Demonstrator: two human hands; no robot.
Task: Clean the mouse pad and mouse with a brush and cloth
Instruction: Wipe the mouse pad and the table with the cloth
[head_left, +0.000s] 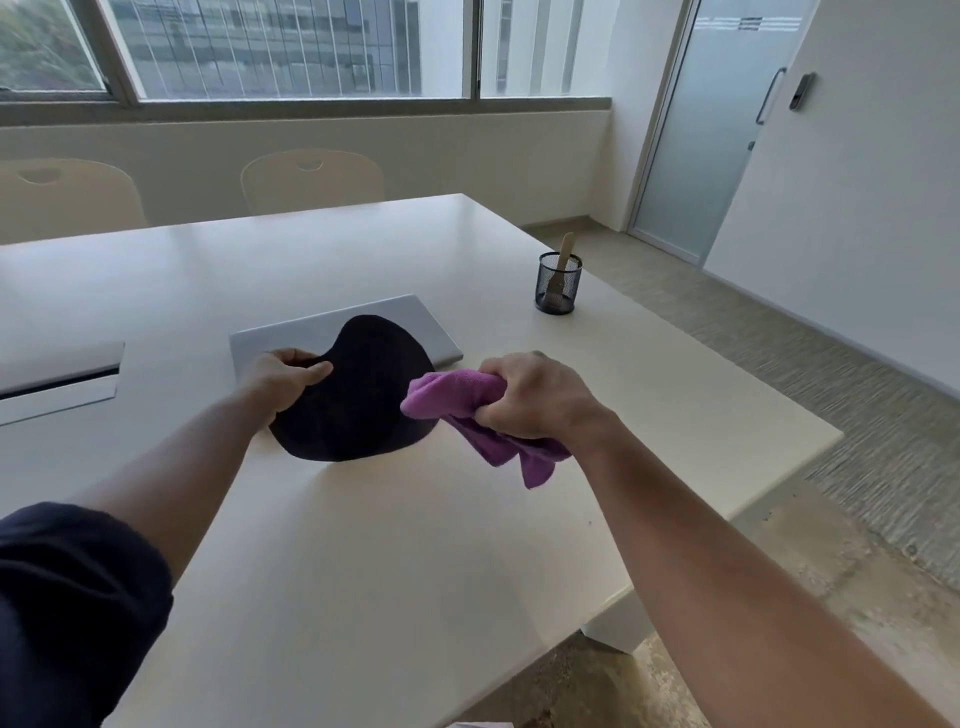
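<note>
A black, rounded mouse pad (363, 395) is lifted off the white table (363, 545) and tilted up toward me. My left hand (283, 382) grips its left edge, thumb on the near face. My right hand (530, 397) holds a bunched purple cloth (467, 410) at the pad's right edge, with loose cloth hanging below the fist. A wooden-handled brush (563, 260) stands bristles down in a black mesh cup (557, 283) at the far right of the table. No mouse is in view.
A closed silver laptop (415, 325) lies flat behind the pad. A cable hatch (57, 379) is set into the table at the left. Two cream chairs (311, 179) stand at the far side. The table's right edge drops to carpet; a glass door (711, 130) is beyond.
</note>
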